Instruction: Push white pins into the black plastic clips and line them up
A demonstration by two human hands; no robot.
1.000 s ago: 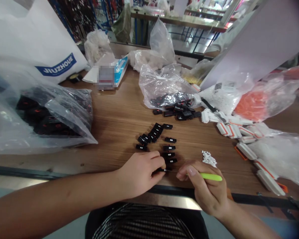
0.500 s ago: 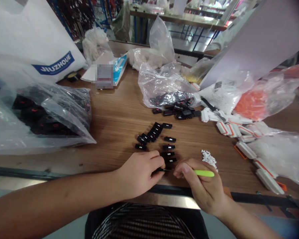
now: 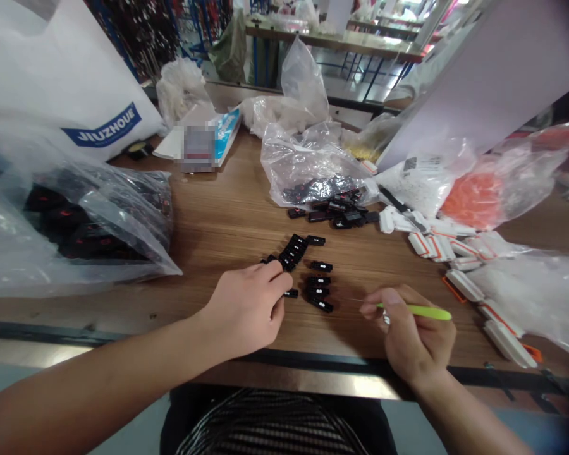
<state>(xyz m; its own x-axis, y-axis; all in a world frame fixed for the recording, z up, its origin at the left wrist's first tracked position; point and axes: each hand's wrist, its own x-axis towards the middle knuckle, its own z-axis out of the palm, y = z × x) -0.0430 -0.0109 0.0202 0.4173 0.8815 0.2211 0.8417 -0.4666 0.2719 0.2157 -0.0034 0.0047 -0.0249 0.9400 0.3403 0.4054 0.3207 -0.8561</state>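
Observation:
My left hand (image 3: 246, 306) is closed, its fingertips at a small black connector housing (image 3: 291, 293) whose right end sticks out beside them. Just beyond the fingers lies a slanted cluster of black housings (image 3: 294, 248) bearing white dots, partly covered by the hand. To the right, several more black housings (image 3: 318, 280) lie in a loose column; the nearest one is angled. My right hand (image 3: 415, 335) grips a thin pick with a yellow-green handle (image 3: 429, 311), its fine tip pointing left. Small white pieces (image 3: 385, 317) show by the right fingers, the rest hidden.
A pile of black housings (image 3: 344, 212) spills from a clear bag (image 3: 308, 161) at the back. White parts with orange edges (image 3: 439, 246) line the right side. A large clear bag of black parts (image 3: 90, 221) stands left. The table's front edge (image 3: 313, 363) runs near my body.
My left hand has moved left with a black housing, from the column to the cluster. My right hand has shifted right with the pick, over the white pieces. The column's nearest housing has turned.

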